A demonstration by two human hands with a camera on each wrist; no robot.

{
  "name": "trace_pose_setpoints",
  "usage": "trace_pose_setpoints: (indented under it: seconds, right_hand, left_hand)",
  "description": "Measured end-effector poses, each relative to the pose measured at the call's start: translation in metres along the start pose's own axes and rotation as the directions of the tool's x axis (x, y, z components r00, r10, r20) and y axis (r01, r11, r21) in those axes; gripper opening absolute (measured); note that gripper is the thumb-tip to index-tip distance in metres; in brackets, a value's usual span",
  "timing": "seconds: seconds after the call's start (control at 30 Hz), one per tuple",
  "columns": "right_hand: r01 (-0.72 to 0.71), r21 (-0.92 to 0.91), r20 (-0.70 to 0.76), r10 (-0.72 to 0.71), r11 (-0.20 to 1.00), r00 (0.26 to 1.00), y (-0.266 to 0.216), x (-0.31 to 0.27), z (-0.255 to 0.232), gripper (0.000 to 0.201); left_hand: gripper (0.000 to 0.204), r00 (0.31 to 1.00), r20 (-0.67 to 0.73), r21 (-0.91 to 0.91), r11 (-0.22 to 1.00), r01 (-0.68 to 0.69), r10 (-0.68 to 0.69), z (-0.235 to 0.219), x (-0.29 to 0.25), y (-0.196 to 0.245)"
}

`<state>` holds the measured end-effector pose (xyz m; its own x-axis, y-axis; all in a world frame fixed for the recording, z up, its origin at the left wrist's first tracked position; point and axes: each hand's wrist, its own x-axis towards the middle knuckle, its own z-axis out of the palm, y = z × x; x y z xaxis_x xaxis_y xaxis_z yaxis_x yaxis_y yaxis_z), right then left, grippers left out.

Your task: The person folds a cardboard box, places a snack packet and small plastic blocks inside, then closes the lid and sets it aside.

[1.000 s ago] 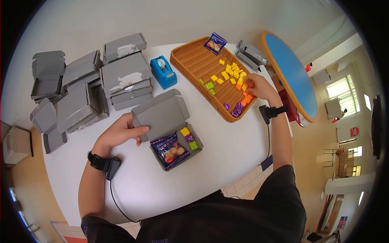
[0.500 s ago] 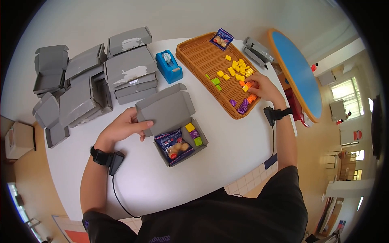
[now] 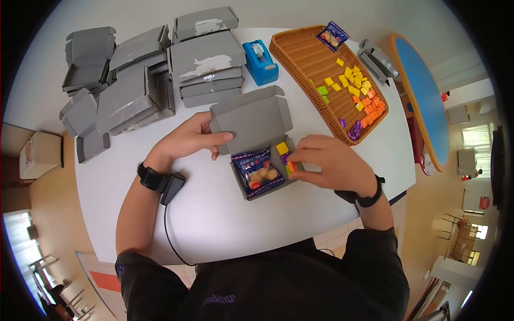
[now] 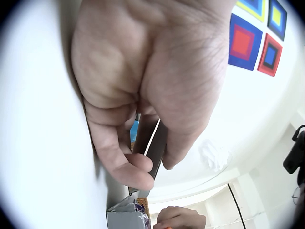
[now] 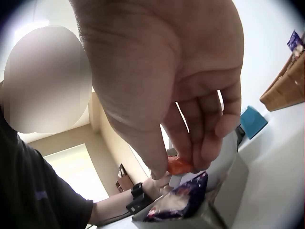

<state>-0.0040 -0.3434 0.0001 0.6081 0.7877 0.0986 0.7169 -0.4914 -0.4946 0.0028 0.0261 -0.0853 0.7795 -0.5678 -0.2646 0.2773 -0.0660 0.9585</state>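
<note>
A grey cardboard box (image 3: 249,115) stands with its lid up on the white table. My left hand (image 3: 190,136) grips the lid's left edge between thumb and fingers. Inside the box lie a dark blue snack packet (image 3: 259,174) and, along the right side, a yellow wrapped candy (image 3: 282,148) above a purple one; a green one shows partly below. My right hand (image 3: 340,163) is over the box's right side, its fingers covering part of that row. Between thumb and fingertips it pinches an orange wrapped candy (image 5: 178,166), just above the packet in the right wrist view.
A wicker basket (image 3: 292,51) at the back right holds yellow, orange, green and purple candies and another snack packet (image 3: 333,36). Next to it stands a blue tape dispenser (image 3: 261,63). Stacked grey boxes (image 3: 209,56) fill the back left. Another grey box (image 3: 378,61) lies right of the basket.
My right hand has left the basket and come over the open box with an orange candy. My left hand keeps holding the lid. The head view has shifted, moving the table contents up and right.
</note>
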Motion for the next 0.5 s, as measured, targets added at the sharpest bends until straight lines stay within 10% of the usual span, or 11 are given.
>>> trace_pose_setpoints:
  seconds: [0.5]
  right_hand:
    - [-0.012, -0.243, -0.008, 0.011, 0.97, 1.0, -0.013, -0.001, 0.051, 0.024]
  left_hand:
    - [0.046, 0.999, 0.017, -0.044, 0.998, 0.036, -0.036, -0.003, 0.002, -0.001]
